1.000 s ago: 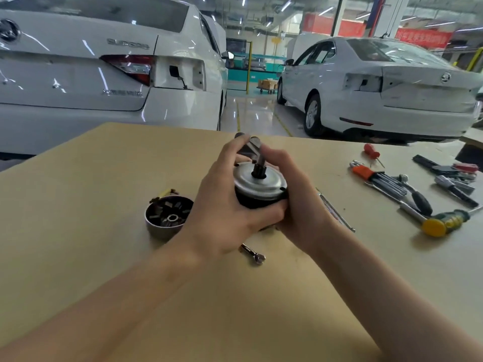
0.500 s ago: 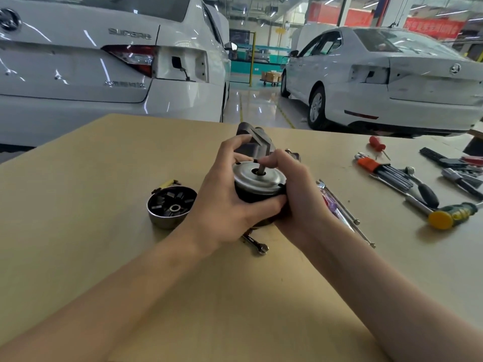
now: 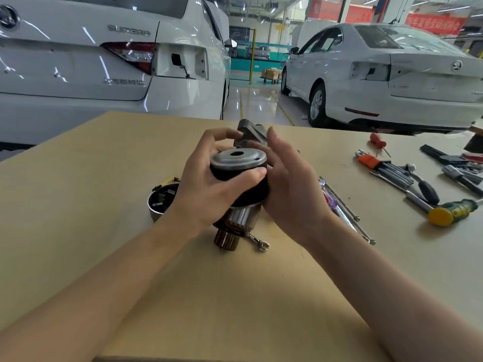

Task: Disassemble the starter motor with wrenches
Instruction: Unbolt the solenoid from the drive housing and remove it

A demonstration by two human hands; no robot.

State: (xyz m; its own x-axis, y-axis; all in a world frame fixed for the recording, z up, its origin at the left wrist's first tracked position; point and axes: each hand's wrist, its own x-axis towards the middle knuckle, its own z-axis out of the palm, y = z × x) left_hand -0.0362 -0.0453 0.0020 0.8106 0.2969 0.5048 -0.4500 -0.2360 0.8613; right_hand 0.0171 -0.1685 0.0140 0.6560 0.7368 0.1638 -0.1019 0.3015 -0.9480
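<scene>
Left hand [image 3: 206, 189] wrapped round the black motor housing [image 3: 239, 178], thumb across its near side, fingers curled over the far rim. Right hand [image 3: 290, 184] pressed flat against the housing's right side, fingers nearly straight, reaching up to the grey nose casting [image 3: 251, 134] behind. Held above the table [image 3: 78, 205], armature [image 3: 235, 223] poking out below. Small wrench [image 3: 257, 240] on the table just under the housing; metal end cap [image 3: 159, 202] just left of it; screwdrivers [image 3: 431, 199] well to the right.

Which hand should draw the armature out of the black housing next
Probably the right hand: it lies open beside the black housing, while the left hand already grips that housing. The armature protrudes below.
</scene>
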